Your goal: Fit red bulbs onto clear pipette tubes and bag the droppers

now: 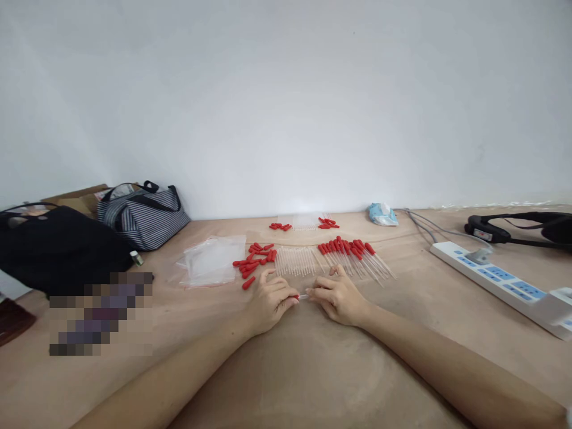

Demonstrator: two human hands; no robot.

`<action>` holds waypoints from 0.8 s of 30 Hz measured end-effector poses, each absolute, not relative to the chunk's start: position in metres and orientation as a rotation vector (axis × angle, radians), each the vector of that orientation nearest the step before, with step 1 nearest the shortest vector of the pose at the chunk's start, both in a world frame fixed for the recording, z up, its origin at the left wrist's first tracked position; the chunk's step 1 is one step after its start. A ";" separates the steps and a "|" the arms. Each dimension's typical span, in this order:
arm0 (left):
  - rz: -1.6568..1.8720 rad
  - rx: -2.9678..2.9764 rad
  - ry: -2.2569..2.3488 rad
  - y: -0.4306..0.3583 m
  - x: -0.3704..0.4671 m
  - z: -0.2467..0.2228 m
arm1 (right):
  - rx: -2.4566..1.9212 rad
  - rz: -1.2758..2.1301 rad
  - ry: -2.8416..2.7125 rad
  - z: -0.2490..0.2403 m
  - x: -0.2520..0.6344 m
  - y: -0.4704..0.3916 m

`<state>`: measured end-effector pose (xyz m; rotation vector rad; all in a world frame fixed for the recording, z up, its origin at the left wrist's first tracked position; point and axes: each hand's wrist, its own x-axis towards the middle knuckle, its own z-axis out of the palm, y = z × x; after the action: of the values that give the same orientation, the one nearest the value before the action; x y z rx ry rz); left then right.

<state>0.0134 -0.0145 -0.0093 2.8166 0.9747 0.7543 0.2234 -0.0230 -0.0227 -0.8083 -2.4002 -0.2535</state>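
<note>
My left hand [273,302] pinches a small red rubber dropper bulb [297,297] between thumb and fingers. Facing it, my right hand [340,298] grips a thin clear dropper tube [304,297], whose end meets the bulb; how deep it sits inside is too small to tell. Just beyond the hands lies a row of clear tubes [295,261] side by side. Several loose red bulbs [249,283] are scattered to the left of that row. On its right, droppers with red bulbs fitted [339,245] lie in an overlapping fan.
Clear plastic bags [210,262] lie left of the bulbs. More bulbs and tubes [304,224] are near the wall. A blue-and-white packet [382,214], power strip [496,275] and black strapped device [531,226] stand right; a striped bag [143,217] and black bag [58,250] left.
</note>
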 end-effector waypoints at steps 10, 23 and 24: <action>0.801 2.869 0.946 -0.018 0.018 -0.007 | -0.781 -0.358 -2.346 -0.026 0.212 -0.029; 0.855 2.909 0.967 -0.012 0.016 -0.008 | -0.933 -0.183 -2.407 -0.019 0.209 -0.029; 0.880 2.898 0.968 -0.011 0.014 -0.008 | -0.946 -0.186 -2.406 -0.018 0.211 -0.028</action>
<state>0.0142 -0.0109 -0.0079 2.8983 0.9684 0.8796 0.2112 -0.0279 -0.0182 -0.9455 -2.4061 -0.1859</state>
